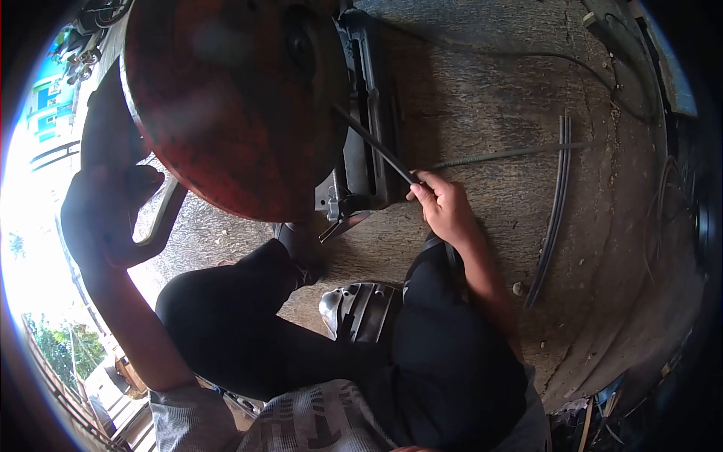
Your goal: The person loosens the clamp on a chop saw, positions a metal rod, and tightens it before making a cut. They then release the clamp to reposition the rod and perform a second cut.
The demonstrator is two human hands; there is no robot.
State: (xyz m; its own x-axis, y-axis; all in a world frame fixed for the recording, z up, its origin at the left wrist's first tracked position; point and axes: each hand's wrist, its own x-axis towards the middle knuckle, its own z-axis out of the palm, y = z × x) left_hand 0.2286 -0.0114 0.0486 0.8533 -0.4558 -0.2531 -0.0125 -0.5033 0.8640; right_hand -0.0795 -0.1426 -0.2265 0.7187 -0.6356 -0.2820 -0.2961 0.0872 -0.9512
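Note:
My left hand (105, 203) is closed round the handle (164, 222) of a machine at the left. The machine has a large round red guard (233, 113), worn and dark in patches. My right hand (444, 203) pinches a thin dark rod (380, 151), which slants up and left to the guard's right edge; its far end is at the guard and partly hidden. Behind the rod stands the machine's dark metal base (369, 113) with a clamp screw (337, 200) at its lower end.
Long thin dark rods (559, 203) lie on the wooden floor (489, 264) at the right, crossing a greenish rod (501, 154). A black cable (527, 54) runs across the top. Between my bent legs lies a ribbed metal piece (365, 309).

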